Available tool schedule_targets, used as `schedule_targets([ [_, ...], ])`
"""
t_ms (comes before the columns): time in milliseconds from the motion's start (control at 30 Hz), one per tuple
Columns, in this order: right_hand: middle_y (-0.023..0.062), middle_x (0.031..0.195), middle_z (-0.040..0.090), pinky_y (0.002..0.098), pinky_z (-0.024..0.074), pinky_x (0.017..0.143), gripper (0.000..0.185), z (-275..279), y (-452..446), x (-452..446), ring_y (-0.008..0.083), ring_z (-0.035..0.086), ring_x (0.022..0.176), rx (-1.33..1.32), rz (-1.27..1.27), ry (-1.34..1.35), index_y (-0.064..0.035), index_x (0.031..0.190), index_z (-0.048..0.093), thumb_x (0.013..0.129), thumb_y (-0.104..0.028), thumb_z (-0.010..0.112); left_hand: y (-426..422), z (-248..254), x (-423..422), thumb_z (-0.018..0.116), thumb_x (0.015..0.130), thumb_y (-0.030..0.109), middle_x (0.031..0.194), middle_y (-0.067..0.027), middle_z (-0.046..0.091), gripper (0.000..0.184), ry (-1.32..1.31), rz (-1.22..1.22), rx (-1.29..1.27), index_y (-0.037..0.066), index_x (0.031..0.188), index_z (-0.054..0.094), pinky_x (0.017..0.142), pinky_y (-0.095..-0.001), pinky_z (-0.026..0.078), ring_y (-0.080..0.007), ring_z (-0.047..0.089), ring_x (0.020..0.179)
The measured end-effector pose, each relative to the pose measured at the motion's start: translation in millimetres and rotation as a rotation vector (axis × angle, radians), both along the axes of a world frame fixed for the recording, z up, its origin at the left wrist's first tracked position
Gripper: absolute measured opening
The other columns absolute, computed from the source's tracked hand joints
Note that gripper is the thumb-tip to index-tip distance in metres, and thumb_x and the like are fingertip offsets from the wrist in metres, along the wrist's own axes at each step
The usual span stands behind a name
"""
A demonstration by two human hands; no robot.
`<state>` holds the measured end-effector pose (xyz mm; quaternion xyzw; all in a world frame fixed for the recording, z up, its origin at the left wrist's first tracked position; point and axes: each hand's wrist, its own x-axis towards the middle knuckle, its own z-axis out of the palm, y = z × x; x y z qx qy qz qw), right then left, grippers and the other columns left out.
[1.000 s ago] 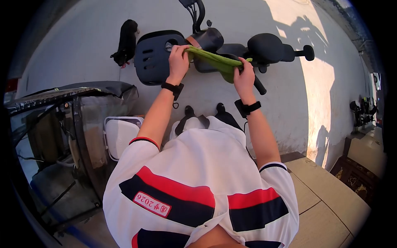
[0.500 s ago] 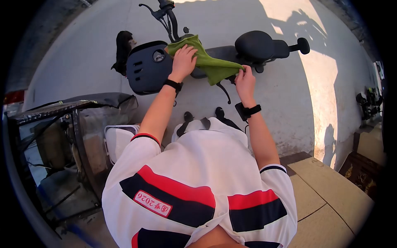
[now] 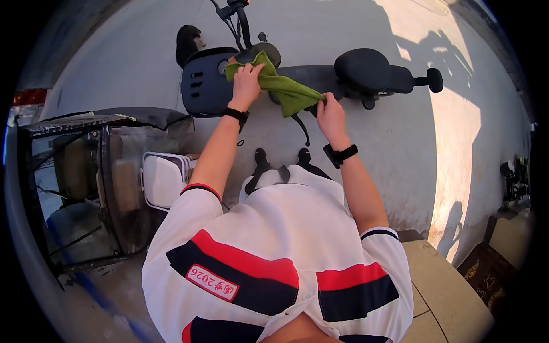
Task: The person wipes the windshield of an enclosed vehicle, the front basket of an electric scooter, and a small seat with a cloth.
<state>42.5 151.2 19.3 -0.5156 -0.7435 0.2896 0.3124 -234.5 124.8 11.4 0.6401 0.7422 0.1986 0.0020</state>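
A green cloth [image 3: 289,90] is stretched between my two hands over the front part of a dark electric scooter [image 3: 311,75]. My left hand [image 3: 247,87] has its fingers curled over the cloth's left end, beside the scooter's front basket or box [image 3: 201,86]. At the other end, my right hand [image 3: 331,117] pinches a corner of the cloth between thumb and fingers. Part of the cloth hangs down between the hands, near a black lever [image 3: 301,130]. The cloth hides some of the scooter's body behind it.
The scooter's black seat [image 3: 361,70] is to the right, its handlebar [image 3: 243,28] at the top. White folded chairs [image 3: 163,180] stand on the left by a framed cart with clear panels [image 3: 123,183]. A black-haired head-like object [image 3: 187,44] is beyond the front box.
My left hand has moved slightly left along the scooter's front, and its fingers are more curled on the cloth. More of the round part behind the cloth shows. The camera view has shifted.
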Motion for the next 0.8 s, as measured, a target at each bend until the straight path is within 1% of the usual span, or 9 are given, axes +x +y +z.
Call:
schedule_targets([
  [100, 0.0218, 0.079, 0.064, 0.0487, 0.0485, 0.068, 0.012, -0.3, 3.9, 9.6, 0.0421, 0.063, 0.078, -0.052, 0.047, -0.014, -0.0011, 0.093, 0.058, 0.09, -0.012, 0.054, -10.2, -6.6, 3.4, 0.063, 0.079, -0.002, 0.104, -0.0119, 0.058, 0.046, -0.073, -0.006, -0.043, 0.01, 0.124, 0.065, 0.089, -0.0422, 0.046, -0.0329, 0.055, 0.1],
  [267, 0.022, 0.081, 0.062, 0.0511, 0.0463, 0.069, 0.015, -11.9, 14.5, 38.5, 0.0434, 0.06, 0.077, -0.101, -0.059, -0.093, -0.0003, 0.086, 0.055, 0.088, -0.015, 0.054, -26.9, -19.2, 9.5, 0.063, 0.084, 0.001, 0.104, -0.0154, 0.056, 0.038, -0.268, -0.1, -0.061, 0.003, 0.122, 0.061, 0.086, -0.042, 0.048, -0.0359, 0.056, 0.097],
  [367, 0.0205, 0.082, 0.061, 0.0498, 0.0466, 0.07, 0.018, -14.0, 17.1, 55.5, 0.042, 0.059, 0.078, -0.104, -0.157, -0.049, -0.0006, 0.085, 0.054, 0.089, -0.018, 0.056, -29.9, 12.6, 36.8, 0.068, 0.083, 0.005, 0.104, -0.0163, 0.056, 0.031, -0.558, 0.001, -0.187, -0.001, 0.112, 0.059, 0.082, -0.0411, 0.049, -0.0353, 0.058, 0.093],
  [467, 0.0175, 0.083, 0.059, 0.0461, 0.0481, 0.074, 0.017, -12.8, 17.6, 65.4, 0.0381, 0.059, 0.078, 0.103, -0.238, 0.013, 0.0004, 0.085, 0.054, 0.087, -0.015, 0.059, -39.2, 14.8, 50.8, 0.073, 0.085, 0.008, 0.104, -0.0106, 0.054, 0.027, -0.617, -0.129, -0.07, 0.0, 0.105, 0.057, 0.073, -0.0308, 0.048, -0.0208, 0.057, 0.087],
  [500, 0.0171, 0.084, 0.059, 0.0455, 0.0484, 0.075, 0.015, -14.0, 18.8, 67.6, 0.0374, 0.059, 0.079, 0.202, -0.262, 0.035, 0.0009, 0.086, 0.054, 0.087, -0.013, 0.06, -40.3, 21.8, 57.3, 0.075, 0.083, 0.009, 0.105, -0.0085, 0.055, 0.029, -0.643, -0.2, -0.032, 0.001, 0.105, 0.057, 0.072, -0.0306, 0.048, -0.02, 0.056, 0.085],
  [600, 0.0167, 0.086, 0.06, 0.0437, 0.0491, 0.078, 0.012, -11.1, 16.4, 75.3, 0.0359, 0.06, 0.082, 0.355, -0.262, 0.125, 0.002, 0.087, 0.054, 0.084, -0.007, 0.061, -40.4, 18.0, 62.7, 0.079, 0.079, 0.016, 0.102, -0.0134, 0.06, 0.035, -0.58, -0.334, -0.017, 0.0, 0.102, 0.058, 0.079, -0.0399, 0.049, -0.0323, 0.059, 0.092],
  [633, 0.0166, 0.087, 0.06, 0.0431, 0.0493, 0.079, 0.011, -6.8, 14.7, 77.7, 0.0355, 0.06, 0.083, 0.382, -0.25, 0.158, 0.0024, 0.087, 0.054, 0.084, -0.006, 0.062, -41.1, 18.4, 65.5, 0.08, 0.079, 0.018, 0.1, -0.0151, 0.061, 0.035, -0.583, -0.335, -0.047, 0.001, 0.1, 0.058, 0.08, -0.0403, 0.048, -0.0334, 0.059, 0.092],
  [733, 0.0176, 0.087, 0.061, 0.0433, 0.0493, 0.078, 0.01, 3.9, 2.0, 81.3, 0.0358, 0.061, 0.084, 0.155, -0.331, 0.255, 0.0021, 0.09, 0.055, 0.083, -0.003, 0.06, -44.2, 25.0, 70.3, 0.08, 0.079, 0.022, 0.094, -0.0159, 0.061, 0.036, -0.597, -0.276, -0.246, 0.001, 0.097, 0.057, 0.08, -0.0417, 0.047, -0.0349, 0.059, 0.091],
  [800, 0.0183, 0.088, 0.061, 0.0437, 0.0492, 0.077, 0.01, 5.1, -5.5, 82.4, 0.0367, 0.061, 0.084, 0.143, -0.375, 0.232, 0.0015, 0.09, 0.055, 0.083, -0.004, 0.06, -48.7, 29.6, 71.6, 0.077, 0.082, 0.022, 0.091, -0.0165, 0.06, 0.033, -0.594, -0.304, -0.259, 0.001, 0.097, 0.056, 0.08, -0.0424, 0.047, -0.036, 0.058, 0.089],
])
